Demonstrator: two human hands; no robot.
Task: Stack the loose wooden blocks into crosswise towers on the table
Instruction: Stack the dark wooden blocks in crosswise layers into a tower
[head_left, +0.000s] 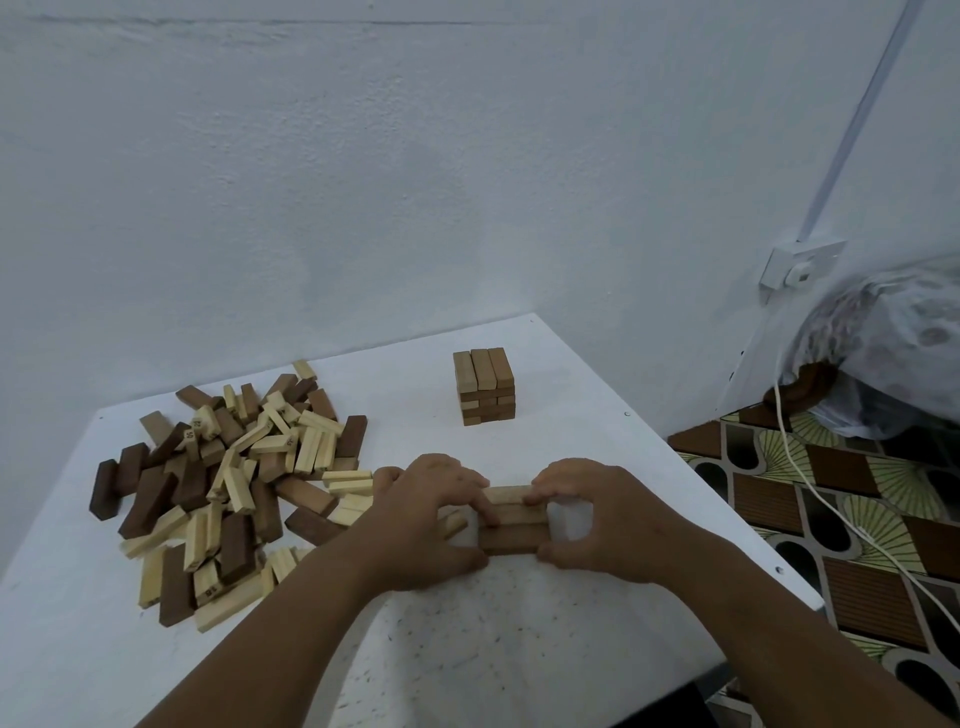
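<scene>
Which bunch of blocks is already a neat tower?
The finished tower near the table's far edge, standing alone. The pile on the left is a jumble, and the row of blocks between both hands lies low and flat.

wooden blocks: one tower, one row, one pile

a finished tower (484, 386) of mid-brown blocks stands upright at 12 o'clock on the table, its layers crossing, three blocks side by side on top. at the table's centre, three mid-brown blocks (513, 519) lie flat side by side in one row. at 9 o'clock lies a loose pile (228, 483) of pale, mid-brown and dark brown blocks, some of them with printed numbers.
</scene>
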